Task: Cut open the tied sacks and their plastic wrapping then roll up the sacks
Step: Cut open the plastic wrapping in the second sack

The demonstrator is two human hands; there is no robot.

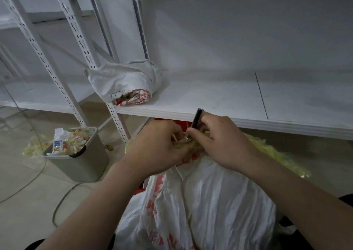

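White-painted shelf (210, 100) is spanning the view, and everything else is being placed against its front edge. Under that edge the white sack (210, 202) with red print is standing bunched at the neck, with yellowish plastic wrapping (277, 154) spilling out beneath the shelf. A rolled sack (124, 83) is lying on the shelf's left end, and a grey bin (76, 165) stuffed with scraps is sitting below and left of it. Just beneath the shelf edge the left hand (158, 146) is bunching the sack's neck, its grip curled round it at the tie (184, 140). The right hand (225, 140) is wrapping its grip about a black cutter (196, 118), tip down at the tie, with the blade hidden. By my reading the tie is being cut, so the left hand should be holding it taut and out of the blade's path. The stroke should be running shallow and away, sparing the cloth.
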